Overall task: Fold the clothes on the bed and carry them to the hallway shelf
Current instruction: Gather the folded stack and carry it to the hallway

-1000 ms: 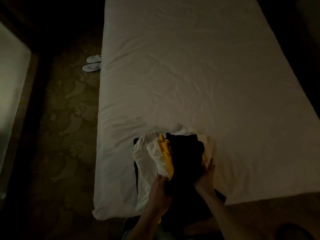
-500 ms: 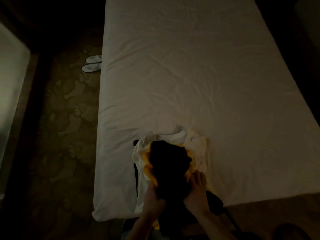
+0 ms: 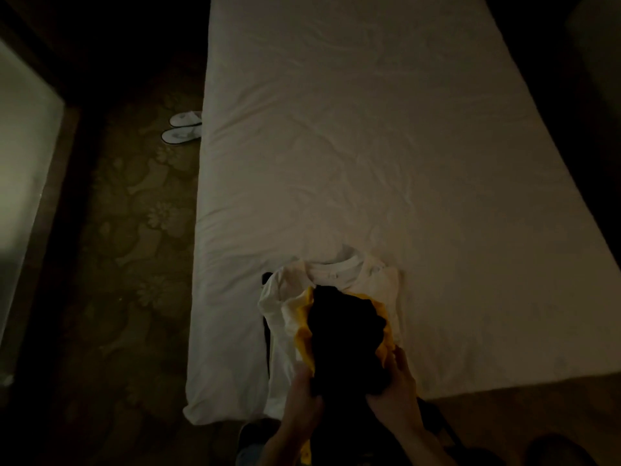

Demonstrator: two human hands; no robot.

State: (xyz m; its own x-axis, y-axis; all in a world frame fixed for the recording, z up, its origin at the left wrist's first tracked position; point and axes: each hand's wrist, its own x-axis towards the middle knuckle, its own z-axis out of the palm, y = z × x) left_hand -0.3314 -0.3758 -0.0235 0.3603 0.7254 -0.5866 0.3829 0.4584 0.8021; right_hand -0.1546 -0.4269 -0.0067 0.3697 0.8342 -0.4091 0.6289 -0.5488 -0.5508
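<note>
Slippers point(image 3: 183, 127) on carpet point(image 3: 134, 230), far up-left of left hand point(image 3: 302, 395), beside bed point(image 3: 369, 146) edge. White shirt point(image 3: 339, 274) flat on near bed end, just above both hands, collar away from person. Left hand grips left side of black garment point(image 3: 342, 331), fingers curled into cloth. Yellow garment point(image 3: 304, 341) sandwiched under black, over white. Right hand point(image 3: 396, 388) holds pile's right side, fingers curled at yellow edge. Room dim; detail poor.

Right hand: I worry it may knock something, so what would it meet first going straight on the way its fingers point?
The right hand points up-left, so it would likely meet the yellow garment first, then the black garment.
</note>
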